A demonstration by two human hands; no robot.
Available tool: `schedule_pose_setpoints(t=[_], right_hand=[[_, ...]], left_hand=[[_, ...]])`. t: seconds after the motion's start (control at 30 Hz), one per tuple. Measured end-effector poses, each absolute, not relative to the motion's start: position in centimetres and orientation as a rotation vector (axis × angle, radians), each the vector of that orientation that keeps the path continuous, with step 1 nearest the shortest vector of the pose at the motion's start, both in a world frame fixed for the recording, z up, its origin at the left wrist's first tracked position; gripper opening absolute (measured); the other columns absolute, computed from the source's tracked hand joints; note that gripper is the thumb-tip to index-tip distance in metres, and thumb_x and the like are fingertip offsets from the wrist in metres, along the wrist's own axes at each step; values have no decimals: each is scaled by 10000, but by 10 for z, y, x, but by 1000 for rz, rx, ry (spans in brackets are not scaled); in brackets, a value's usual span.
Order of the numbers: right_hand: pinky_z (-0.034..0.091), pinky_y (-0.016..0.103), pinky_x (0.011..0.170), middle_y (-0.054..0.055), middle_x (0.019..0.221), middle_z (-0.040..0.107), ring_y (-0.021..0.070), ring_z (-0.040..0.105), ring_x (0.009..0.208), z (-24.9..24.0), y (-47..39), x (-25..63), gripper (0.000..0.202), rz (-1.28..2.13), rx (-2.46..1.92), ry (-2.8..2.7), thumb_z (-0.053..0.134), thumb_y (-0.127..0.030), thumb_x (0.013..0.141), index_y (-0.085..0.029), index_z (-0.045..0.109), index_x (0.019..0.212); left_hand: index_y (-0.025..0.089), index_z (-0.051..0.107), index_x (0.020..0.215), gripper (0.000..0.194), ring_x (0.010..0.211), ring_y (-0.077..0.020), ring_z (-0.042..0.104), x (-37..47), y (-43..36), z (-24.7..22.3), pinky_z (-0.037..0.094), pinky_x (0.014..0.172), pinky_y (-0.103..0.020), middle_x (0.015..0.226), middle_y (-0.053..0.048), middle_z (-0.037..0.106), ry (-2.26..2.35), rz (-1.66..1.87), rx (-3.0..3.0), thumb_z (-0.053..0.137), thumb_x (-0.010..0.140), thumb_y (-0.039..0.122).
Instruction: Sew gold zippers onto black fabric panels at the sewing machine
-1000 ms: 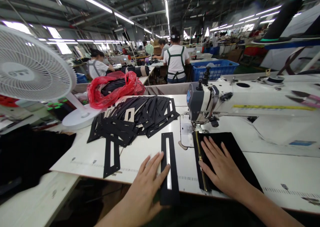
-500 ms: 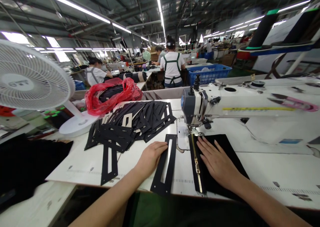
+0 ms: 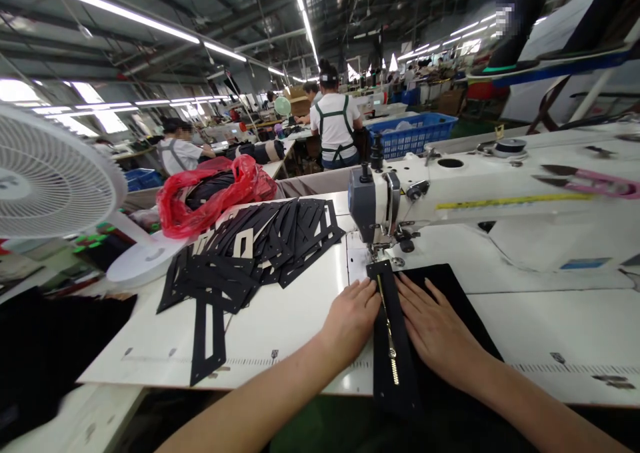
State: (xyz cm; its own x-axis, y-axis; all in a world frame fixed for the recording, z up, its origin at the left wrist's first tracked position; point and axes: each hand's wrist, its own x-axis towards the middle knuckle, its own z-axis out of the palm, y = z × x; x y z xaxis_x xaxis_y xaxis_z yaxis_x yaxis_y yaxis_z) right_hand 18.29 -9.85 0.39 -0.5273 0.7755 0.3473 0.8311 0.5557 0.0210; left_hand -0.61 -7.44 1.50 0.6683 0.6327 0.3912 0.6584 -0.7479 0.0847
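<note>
Frame piece: We had the slotted black frame piece [image 3: 400, 380] on the sewing table [image 3: 295, 346], lengthwise toward us, its far end just beside the presser foot; we could not tell whether that end reached under it.
Zipper: Gold teeth and the pull of the zipper [image 3: 392, 353] showed through the slot.
Left hand: Our left hand [image 3: 351, 320] touched the frame piece's left edge near its far end, fingers bent and pressed close together; we could not tell whether the thumb pinched the edge.
Right hand: Our right hand [image 3: 435, 326] lay palm down on the black fabric [image 3: 463, 300], fingertips just beside the frame piece's right edge, most fingers close together and one spread away from the rest.
Machine: The white sewing machine [image 3: 475, 173] stood beyond our hands, with a yellow tape measure [image 3: 515, 202] along its arm and pink-handled snips [image 3: 600, 181] above that.
Pile: To our left we had a heap of black frames [image 3: 295, 230], overlapping at many angles, one jutting toward us.
Far left: A red plastic bag [image 3: 200, 210] sat behind the heap, near a white fan [image 3: 55, 173].
Beyond: We saw a co-worker [image 3: 334, 126] from behind, near a blue basket [image 3: 415, 136].
</note>
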Motion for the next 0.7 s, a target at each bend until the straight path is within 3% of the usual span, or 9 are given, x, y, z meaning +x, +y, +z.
schedule_pose_setpoints(t=[0.17,0.43,0.7], right_hand=[[295,514,1000,92,1379,426,245,372,1266,8,-98,177,479,-208,-1394,-2441,325,-222,907,-164,335,1382],[240,565,1005,77,1377,429,270,352,1269,7,-99,167,474,-29,-1485,-2358,356,-308,923,-301,305,1394],[202,576,1030,98,1396,393,272,304,1294,14,-103,167,465,132,-1477,-2312,337,-354,934,-280,307,1392]], left_hand=[[83,550,1107,268,1223,-233,462,-11,-71,16,411,1035,-414,1276,-173,517,-1093,-553,-2884,382,899,83],[89,536,1121,293,1217,-245,467,-15,-70,13,445,1007,-413,1249,-170,540,-1079,-577,-2898,313,943,152],[95,485,1184,302,1207,-231,470,-20,-69,6,479,966,-414,1244,-175,534,-1004,-629,-2859,313,940,142]])
